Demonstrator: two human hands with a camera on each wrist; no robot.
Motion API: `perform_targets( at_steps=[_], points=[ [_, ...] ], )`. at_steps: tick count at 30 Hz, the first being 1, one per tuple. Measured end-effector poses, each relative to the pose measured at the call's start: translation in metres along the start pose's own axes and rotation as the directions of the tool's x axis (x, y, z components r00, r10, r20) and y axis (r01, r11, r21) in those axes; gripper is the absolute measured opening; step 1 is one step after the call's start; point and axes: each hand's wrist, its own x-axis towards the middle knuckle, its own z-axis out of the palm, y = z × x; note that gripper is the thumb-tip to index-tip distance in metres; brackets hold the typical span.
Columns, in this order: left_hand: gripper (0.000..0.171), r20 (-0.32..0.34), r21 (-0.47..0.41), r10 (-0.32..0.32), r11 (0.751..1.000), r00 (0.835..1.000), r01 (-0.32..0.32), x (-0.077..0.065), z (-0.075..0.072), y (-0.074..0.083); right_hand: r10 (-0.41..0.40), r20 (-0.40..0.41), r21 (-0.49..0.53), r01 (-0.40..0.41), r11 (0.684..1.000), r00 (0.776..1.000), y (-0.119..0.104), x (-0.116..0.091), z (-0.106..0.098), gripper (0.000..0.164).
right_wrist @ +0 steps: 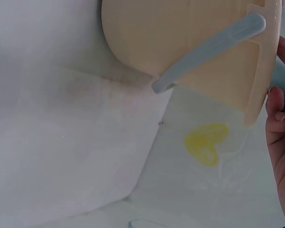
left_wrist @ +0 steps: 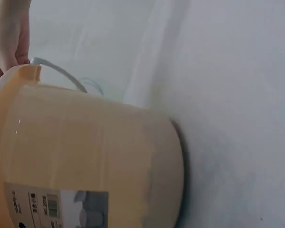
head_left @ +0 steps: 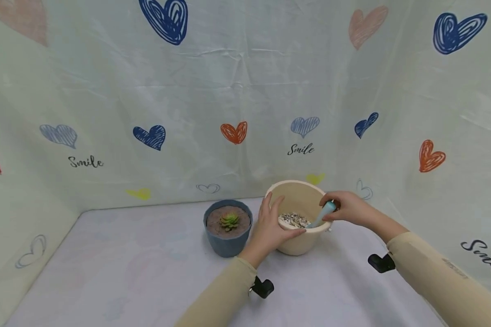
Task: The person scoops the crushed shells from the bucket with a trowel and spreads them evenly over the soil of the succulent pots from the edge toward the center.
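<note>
A cream plastic bucket (head_left: 296, 247) stands on the table, with a speckled grainy mix (head_left: 293, 220) inside. My left hand (head_left: 268, 229) holds its left rim, thumb along the front edge and fingers spread over the side. At the right rim my right hand (head_left: 345, 208) grips the light-blue handle of a small shovel (head_left: 326, 210). The shovel slants down into the bucket, and its lower end is hidden in the mix. In the right wrist view, the right hand (right_wrist: 281, 128) is beside the rim, and the bucket's pale-blue carrying handle (right_wrist: 209, 52) hangs down outside the wall.
Left of the bucket stands a blue-grey pot (head_left: 227, 245) of brown soil with a green succulent (head_left: 229, 221). A white cloth (head_left: 147, 268) covers the table. Behind it hangs a pale curtain (head_left: 196, 104) printed with hearts. The bucket carries a printed label (left_wrist: 57, 206).
</note>
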Motion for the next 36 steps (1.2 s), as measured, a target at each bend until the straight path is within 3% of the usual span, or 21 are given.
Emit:
perform_targets(
  at_steps=[4, 9, 18, 24, 36],
  points=[
    [0.102, -0.042, -0.023, -0.042, 0.999, 0.998, 0.041, 0.004, 0.006, 0.004, 0.022, 0.031, 0.031, -0.023, 0.999, 0.999, 0.003, 0.004, 0.001, 0.029],
    [0.107, -0.061, -0.125, -0.091, 0.989, 0.994, 0.083, 0.002, 0.008, 0.003, 0.078, 0.061, 0.062, -0.082, 0.995, 0.995, 0.003, 0.009, 0.000, 0.029],
    [0.110, -0.078, -0.197, -0.123, 0.975, 0.989, 0.106, 0.000, 0.010, 0.000, 0.040, 0.080, 0.095, -0.047, 0.994, 0.996, 0.001, 0.017, -0.010, 0.027],
    [0.109, -0.060, -0.242, -0.147, 0.962, 0.987, 0.128, -0.001, 0.011, 0.000, 0.017, 0.065, 0.023, -0.019, 1.000, 0.998, 0.000, 0.020, -0.021, 0.024],
    [0.111, -0.056, -0.254, -0.128, 0.961, 0.990, 0.109, 0.001, 0.013, -0.001, -0.070, -0.002, -0.068, 0.070, 0.995, 0.998, 0.003, 0.027, -0.026, 0.018]
  ],
)
